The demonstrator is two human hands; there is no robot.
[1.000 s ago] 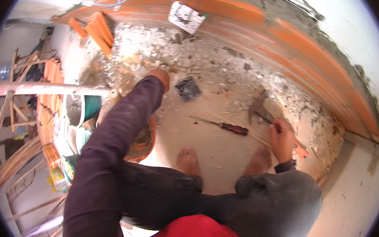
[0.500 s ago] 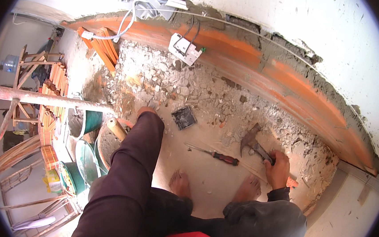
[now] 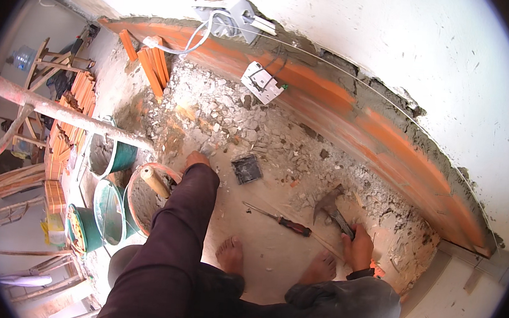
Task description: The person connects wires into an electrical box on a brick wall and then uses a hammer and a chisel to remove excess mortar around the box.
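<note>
My left hand point(image 3: 196, 160) reaches down to the floor at the edge of the broken rubble point(image 3: 233, 124), beside a small grey chunk; its fingertips are hidden. Just right of it lies a dark square box point(image 3: 246, 169), open at the top, with grit in it. My right hand point(image 3: 360, 246) grips the handle of a claw hammer point(image 3: 330, 205), whose head rests low over the floor. Between the hands lies a screwdriver point(image 3: 294, 226) with a red and black handle, near my bare feet.
A curved orange brick band point(image 3: 388, 136) runs along the wall, with a white plastic fitting point(image 3: 263, 82) on cables before it. To my left are buckets point(image 3: 109, 222), a long pipe point(image 3: 61, 108), stacked orange bricks point(image 3: 74, 97) and wooden frames. Loose bricks point(image 3: 150, 73) lean at the back.
My head view has shifted, so the floor appears lower and more white wall shows. My left hand has edged slightly left along the rubble; my right hand still holds the hammer.
</note>
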